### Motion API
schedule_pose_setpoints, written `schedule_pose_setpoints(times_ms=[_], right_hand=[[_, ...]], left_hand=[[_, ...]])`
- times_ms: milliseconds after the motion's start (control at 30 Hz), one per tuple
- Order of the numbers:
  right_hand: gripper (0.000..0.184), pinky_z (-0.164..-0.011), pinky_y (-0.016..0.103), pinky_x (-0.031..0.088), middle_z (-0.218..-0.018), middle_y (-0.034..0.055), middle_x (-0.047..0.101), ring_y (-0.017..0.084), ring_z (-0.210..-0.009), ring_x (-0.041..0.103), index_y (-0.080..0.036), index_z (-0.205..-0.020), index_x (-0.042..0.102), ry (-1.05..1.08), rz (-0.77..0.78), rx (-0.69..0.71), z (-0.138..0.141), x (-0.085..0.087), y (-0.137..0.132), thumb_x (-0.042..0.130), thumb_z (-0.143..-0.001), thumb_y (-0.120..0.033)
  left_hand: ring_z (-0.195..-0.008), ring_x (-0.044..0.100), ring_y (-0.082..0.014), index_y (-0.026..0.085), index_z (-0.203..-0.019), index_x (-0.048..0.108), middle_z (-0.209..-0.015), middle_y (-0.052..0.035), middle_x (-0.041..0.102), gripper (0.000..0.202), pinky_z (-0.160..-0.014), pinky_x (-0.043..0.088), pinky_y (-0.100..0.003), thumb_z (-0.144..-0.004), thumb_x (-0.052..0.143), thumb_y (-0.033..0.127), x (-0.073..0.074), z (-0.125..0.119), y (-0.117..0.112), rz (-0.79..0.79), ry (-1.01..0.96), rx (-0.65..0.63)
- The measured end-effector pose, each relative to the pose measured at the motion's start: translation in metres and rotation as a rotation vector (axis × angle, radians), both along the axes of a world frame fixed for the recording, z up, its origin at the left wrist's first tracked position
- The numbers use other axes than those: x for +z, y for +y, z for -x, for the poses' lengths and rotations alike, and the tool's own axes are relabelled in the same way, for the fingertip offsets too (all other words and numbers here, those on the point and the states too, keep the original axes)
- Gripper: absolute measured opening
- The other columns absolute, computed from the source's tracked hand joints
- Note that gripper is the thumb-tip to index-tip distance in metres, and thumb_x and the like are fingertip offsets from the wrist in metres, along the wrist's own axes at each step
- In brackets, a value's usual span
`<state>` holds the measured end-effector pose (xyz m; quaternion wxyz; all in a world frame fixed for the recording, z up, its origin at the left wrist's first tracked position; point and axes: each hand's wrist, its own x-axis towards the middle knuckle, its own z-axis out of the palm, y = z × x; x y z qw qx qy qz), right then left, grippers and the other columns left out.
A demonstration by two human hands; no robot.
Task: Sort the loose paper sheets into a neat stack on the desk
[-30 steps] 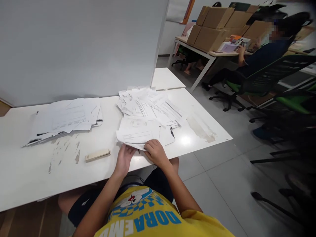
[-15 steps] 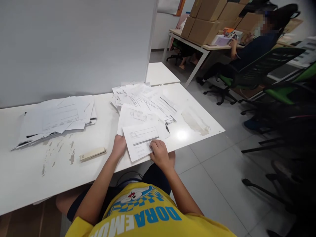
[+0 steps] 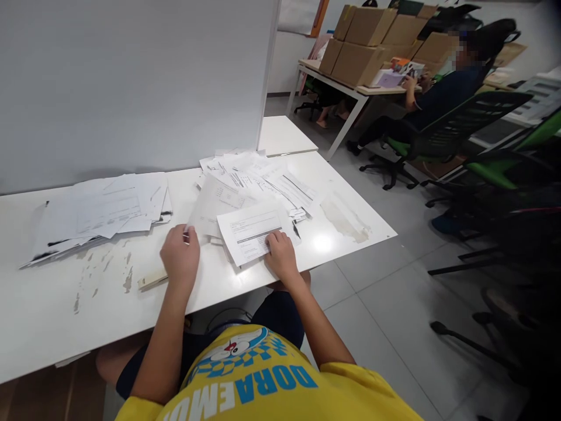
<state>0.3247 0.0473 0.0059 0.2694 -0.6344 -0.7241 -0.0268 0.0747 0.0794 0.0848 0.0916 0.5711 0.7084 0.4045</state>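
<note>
My left hand is closed in a pinch on the corner of a white sheet, lifted off the right-hand paper heap and tilted toward the left. My right hand lies on a printed form at the table's front edge, fingers pressing it flat. A cream stapler lies just left of and partly under my left hand. A second, tidier pile of papers rests further left on the white table.
A white partition backs the table. Another person's arm rests at a far desk loaded with cardboard boxes. Green office chairs stand on the tiled floor to the right.
My left hand moved left from the form's edge, carrying a sheet off the heap. My right hand stayed on the printed form.
</note>
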Motion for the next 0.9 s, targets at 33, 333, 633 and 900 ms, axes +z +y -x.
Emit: schedule_pose_setpoints(times_ms=[33, 333, 633, 900], right_hand=[[0.03, -0.07, 0.036, 0.037, -0.087, 0.0096, 0.056, 0.027, -0.081, 0.046, -0.021, -0.083, 0.053, 0.03, -0.023, -0.008, 0.0, 0.002, -0.001, 0.047, -0.065, 0.002], [0.034, -0.082, 0.041, 0.044, -0.111, 0.0116, 0.063, 0.028, -0.097, 0.054, -0.021, -0.107, 0.061, 0.11, -0.07, 0.308, 0.036, 0.035, -0.044, 0.051, -0.077, -0.007], [0.039, -0.088, 0.044, 0.049, -0.123, 0.0131, 0.067, 0.029, -0.106, 0.059, -0.019, -0.125, 0.059, 0.073, 0.167, 0.536, 0.049, 0.036, -0.08, 0.061, -0.093, -0.042], [0.045, -0.102, 0.051, 0.046, -0.129, 0.0151, 0.064, 0.031, -0.122, 0.057, -0.022, -0.134, 0.055, 0.405, 0.087, 0.099, 0.023, 0.015, -0.079, 0.055, -0.096, -0.047]], left_hand=[[-0.072, 0.06, -0.019, 0.02, -0.085, 0.06, -0.077, -0.0028, 0.064, 0.023, -0.075, 0.046, -0.033, -0.088, 0.049, 0.04, 0.003, 0.007, -0.004, -0.004, -0.047, 0.028], [-0.083, 0.07, -0.0186, 0.023, -0.11, 0.055, -0.09, -0.0004, 0.07, 0.048, -0.092, 0.057, -0.045, -0.072, 0.074, 0.044, -0.033, -0.014, -0.094, 0.212, -1.217, -0.107], [-0.088, 0.072, -0.0328, 0.015, -0.109, 0.068, -0.098, -0.0152, 0.075, 0.081, -0.079, 0.06, -0.05, -0.067, 0.057, 0.083, -0.051, -0.008, -0.113, 0.421, -1.228, -0.18], [-0.098, 0.069, -0.0291, 0.019, -0.097, 0.075, -0.099, -0.0071, 0.076, 0.043, -0.088, 0.056, -0.037, -0.079, 0.067, 0.056, -0.049, 0.024, -0.111, 0.248, -0.41, -0.269]])
